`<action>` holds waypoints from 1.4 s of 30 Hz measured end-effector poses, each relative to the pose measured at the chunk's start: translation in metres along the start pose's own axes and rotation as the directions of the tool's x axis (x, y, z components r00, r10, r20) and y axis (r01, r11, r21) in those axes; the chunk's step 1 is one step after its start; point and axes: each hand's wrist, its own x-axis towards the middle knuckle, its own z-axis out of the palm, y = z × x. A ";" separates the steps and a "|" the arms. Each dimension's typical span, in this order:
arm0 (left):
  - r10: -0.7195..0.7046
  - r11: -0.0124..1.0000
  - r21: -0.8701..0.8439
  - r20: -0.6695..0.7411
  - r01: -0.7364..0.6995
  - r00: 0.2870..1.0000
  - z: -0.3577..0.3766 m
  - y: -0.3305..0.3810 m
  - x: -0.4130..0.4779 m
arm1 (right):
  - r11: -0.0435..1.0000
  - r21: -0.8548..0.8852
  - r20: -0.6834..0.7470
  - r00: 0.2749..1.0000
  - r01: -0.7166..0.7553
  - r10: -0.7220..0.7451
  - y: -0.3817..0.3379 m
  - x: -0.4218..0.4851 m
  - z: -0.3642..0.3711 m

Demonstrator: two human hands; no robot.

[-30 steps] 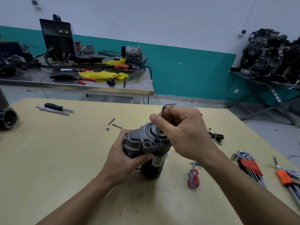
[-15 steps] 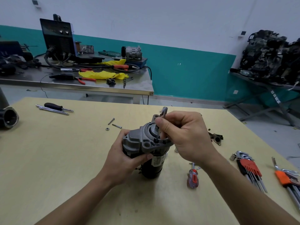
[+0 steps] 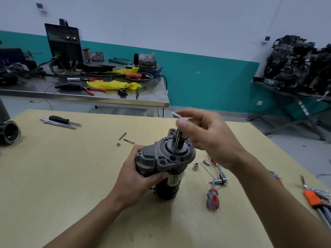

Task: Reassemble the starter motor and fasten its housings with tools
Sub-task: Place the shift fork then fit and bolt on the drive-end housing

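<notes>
Starter motor: 1 unit, upright near the middle of the yellow table, black body down, grey end housing on top.
Left hand: 1, wrapped round the motor just below the grey housing, thumb on the near side, grasping it.
Right hand: 1, above the motor and motion-blurred; thumb and fingers pinch the short arm of the hex key.
Hex key: 1, L-shaped, long arm running down to a screw point on the near rim of the housing.
Loose bolts: 2, lying close together on the table, behind and left of the motor.
Nut: 1, just beside the bolts.
Sockets: 2, small, on the table right of the motor.
Red-handled screwdriver: 1, lying right of the motor's base.
Black-handled screwdriver: 1, at the table's far left, beside 1 chrome bar.
Orange key holder: 1, at the right edge, several keys in it.
Steel bench: 1, behind the table, carrying 1 welder and 1 yellow cloth.
</notes>
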 end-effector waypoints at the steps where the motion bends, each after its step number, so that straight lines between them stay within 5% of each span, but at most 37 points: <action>1: -0.002 1.000 -0.005 0.001 0.002 1.000 0.000 0.000 0.000 | 0.998 0.065 0.006 1.000 -0.003 0.002 -0.003 0.004 -0.003; 3: -0.002 1.000 -0.011 0.001 0.002 1.000 0.000 -0.001 0.000 | 0.995 0.101 0.001 1.000 -0.002 0.002 -0.010 0.011 -0.006; 9: -0.011 1.000 -0.013 0.006 0.011 1.000 -0.001 -0.002 0.000 | 0.989 -0.149 0.113 0.993 -0.017 0.034 -0.023 0.023 -0.001; 13: -0.009 1.000 -0.018 0.005 0.009 1.000 -0.001 -0.002 0.000 | 0.988 0.025 0.039 0.988 -0.150 0.149 -0.023 0.025 0.007; 19: -0.007 1.000 -0.014 0.006 0.007 1.000 -0.001 0.000 0.000 | 0.814 0.505 0.196 0.956 -0.287 0.216 -0.016 0.014 0.010; 24: 0.002 1.000 -0.007 -0.003 -0.002 1.000 0.001 0.003 0.001 | 0.728 0.679 -0.059 0.981 -0.096 0.185 -0.002 -0.002 0.031; 32: 0.041 0.998 0.051 -0.020 -0.040 0.999 0.010 0.008 0.001 | 0.635 0.769 -0.308 0.915 0.078 0.261 -0.004 -0.010 0.042; 36: 0.052 0.996 0.079 -0.032 -0.049 0.998 0.010 0.008 0.000 | 0.720 0.693 -0.287 0.931 0.041 0.224 -0.002 -0.010 0.035; 39: 0.041 0.997 0.063 -0.038 -0.039 0.998 0.008 0.007 -0.002 | 0.927 0.375 -0.243 0.963 -0.021 0.120 0.003 -0.014 0.027; 42: 0.030 0.999 0.045 -0.011 -0.029 0.999 0.006 0.008 -0.001 | 0.994 0.071 -0.147 0.986 0.084 -0.073 0.007 -0.018 0.024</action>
